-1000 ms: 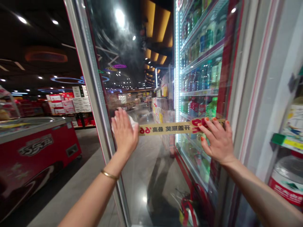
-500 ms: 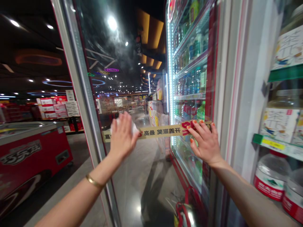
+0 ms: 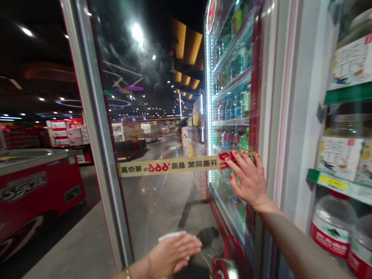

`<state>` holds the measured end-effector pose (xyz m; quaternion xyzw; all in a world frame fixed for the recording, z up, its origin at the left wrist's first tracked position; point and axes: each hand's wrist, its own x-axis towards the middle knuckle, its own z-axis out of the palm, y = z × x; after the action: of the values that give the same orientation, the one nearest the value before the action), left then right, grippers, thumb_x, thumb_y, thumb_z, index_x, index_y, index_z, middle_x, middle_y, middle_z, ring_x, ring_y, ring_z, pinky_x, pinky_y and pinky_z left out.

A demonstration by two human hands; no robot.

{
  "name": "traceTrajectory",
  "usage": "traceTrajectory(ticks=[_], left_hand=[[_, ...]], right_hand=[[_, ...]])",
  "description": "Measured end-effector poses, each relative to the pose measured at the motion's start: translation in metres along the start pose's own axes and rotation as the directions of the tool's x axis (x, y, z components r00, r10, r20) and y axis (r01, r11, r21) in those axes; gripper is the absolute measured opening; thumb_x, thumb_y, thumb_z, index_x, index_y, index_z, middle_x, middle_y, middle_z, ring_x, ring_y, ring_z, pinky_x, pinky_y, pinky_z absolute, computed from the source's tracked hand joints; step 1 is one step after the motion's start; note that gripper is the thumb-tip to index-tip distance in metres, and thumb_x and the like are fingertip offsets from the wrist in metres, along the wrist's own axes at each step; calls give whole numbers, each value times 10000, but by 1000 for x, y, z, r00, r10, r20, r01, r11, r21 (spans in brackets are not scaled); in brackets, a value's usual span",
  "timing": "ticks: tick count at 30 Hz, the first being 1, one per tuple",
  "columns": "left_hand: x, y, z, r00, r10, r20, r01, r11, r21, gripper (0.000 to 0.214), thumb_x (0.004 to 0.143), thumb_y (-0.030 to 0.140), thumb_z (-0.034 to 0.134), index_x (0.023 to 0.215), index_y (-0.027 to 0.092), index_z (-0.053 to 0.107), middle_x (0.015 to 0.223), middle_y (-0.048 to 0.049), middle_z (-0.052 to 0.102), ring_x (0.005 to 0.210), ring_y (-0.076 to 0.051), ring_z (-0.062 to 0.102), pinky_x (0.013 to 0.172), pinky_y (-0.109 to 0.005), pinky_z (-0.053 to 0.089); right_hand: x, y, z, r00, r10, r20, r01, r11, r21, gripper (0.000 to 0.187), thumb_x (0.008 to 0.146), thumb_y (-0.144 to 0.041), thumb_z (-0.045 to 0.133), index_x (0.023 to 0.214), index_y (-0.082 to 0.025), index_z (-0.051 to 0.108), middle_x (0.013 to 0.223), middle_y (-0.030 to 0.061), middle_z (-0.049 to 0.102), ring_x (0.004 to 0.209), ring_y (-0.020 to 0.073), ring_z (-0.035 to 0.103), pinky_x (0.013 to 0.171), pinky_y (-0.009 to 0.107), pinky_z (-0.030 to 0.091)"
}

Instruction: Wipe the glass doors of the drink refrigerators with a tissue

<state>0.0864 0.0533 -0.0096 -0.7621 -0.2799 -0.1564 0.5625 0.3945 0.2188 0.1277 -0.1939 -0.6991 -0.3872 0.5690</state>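
An open glass fridge door [image 3: 162,128] stands in front of me with a yellow strip sticker [image 3: 174,166] printed in red and black across it. My right hand [image 3: 248,180] lies flat on the glass at the sticker's right end, fingers spread. Low on the same glass, my left hand [image 3: 171,255] presses a white cloth [image 3: 171,235] against the pane with fingers stretched out. A gold bracelet [image 3: 127,272] shows on that wrist.
The metal door frame [image 3: 93,128] runs down the left. A red chest freezer [image 3: 35,186] stands at left on the grey floor. Fridge shelves with large water bottles [image 3: 334,221] are at right. A lit cooler with drinks [image 3: 232,97] shows through the glass.
My left hand with the cloth has swept down the glass from the sticker's left end to the lower pane, uncovering the whole sticker. My right hand stays pressed at the sticker's right end.
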Motion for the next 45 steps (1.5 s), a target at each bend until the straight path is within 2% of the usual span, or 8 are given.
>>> traceTrajectory(ticks=[7, 9, 16, 23, 27, 33, 41, 45], left_hand=[[55, -201, -42, 790, -606, -92, 613, 785, 93, 759, 1066, 377, 483, 1737, 232, 160, 1818, -89, 204, 1723, -255, -12, 1403, -587, -67], [66, -183, -28, 731, -674, -105, 679, 733, 26, 768, 1069, 364, 461, 1740, 218, 119, 1833, -101, 102, 1718, -288, -75, 1383, -644, -103], [-11, -1, -4, 997, -26, 74, 45, 961, -274, 481, 1010, 311, 436, 1344, 569, 666, 1560, 258, 561, 1520, -3, 480, 1307, -205, 338], [-42, -142, -53, 918, -387, 84, 392, 919, -48, 720, 1026, 283, 567, 1698, 275, 310, 1744, -27, 392, 1712, -213, 105, 1414, -534, -51], [-32, -144, -29, 671, -742, -5, 727, 659, -196, 756, 1033, 314, 564, 1715, 198, 261, 1802, -149, 211, 1717, -296, 21, 1401, -614, -43], [-37, -8, -9, 693, -711, 124, 593, 463, -659, 285, 1030, 413, 576, 1199, 359, 799, 1275, -1, 806, 1320, -171, 706, 1243, -345, 481], [15, 51, -48, 148, -869, 471, 439, -369, -819, 578, 1106, 541, 313, 1492, 254, 634, 1427, -128, 728, 1248, -239, 751, 1101, -424, 613], [2, 80, -77, 331, -578, 746, 294, -688, -663, 766, 1053, 670, 102, 1625, 345, 493, 1603, -50, 601, 1561, -257, 498, 1362, -496, 365]], right_hand=[[2, -4, 1, 999, 24, -32, -24, 1000, -17, 664, 985, -241, 626, 1631, -307, 487, 1648, 73, 574, 1576, 275, 481, 1372, 592, 205], [2, -3, 0, 999, 6, -32, -6, 1000, -6, 625, 991, -251, 608, 1607, -306, 514, 1634, 64, 591, 1583, 262, 472, 1373, 586, 207], [-2, 1, 1, 999, 16, -42, -17, 1000, -25, 609, 1017, -275, 602, 1617, -289, 503, 1686, 77, 529, 1655, 233, 345, 1384, 549, 166], [-6, 2, 1, 996, 84, 37, -83, 996, -25, 484, 1049, -386, 526, 1515, -295, 624, 1651, 70, 570, 1631, 235, 387, 1368, 556, 166], [-9, 6, 2, 987, 132, 92, -132, 991, -9, 490, 1040, -411, 517, 1504, -306, 633, 1681, 59, 531, 1655, 241, 332, 1366, 575, 141], [-32, -35, 4, 919, 372, 135, -381, 923, 48, 583, 1057, -302, 468, 1640, -274, 465, 1767, 108, 393, 1698, 295, 226, 1356, 716, 100], [-84, -264, -54, 723, 450, 525, -690, 522, 502, 775, 1098, -423, 491, 1767, -309, 115, 1839, 103, 192, 1677, 300, 265, 1287, 504, 446], [-94, -311, -64, 693, 441, 570, -720, 452, 526, 751, 1115, -405, 419, 1770, -322, 61, 1821, 65, 258, 1660, 232, 305, 1253, 402, 481]])
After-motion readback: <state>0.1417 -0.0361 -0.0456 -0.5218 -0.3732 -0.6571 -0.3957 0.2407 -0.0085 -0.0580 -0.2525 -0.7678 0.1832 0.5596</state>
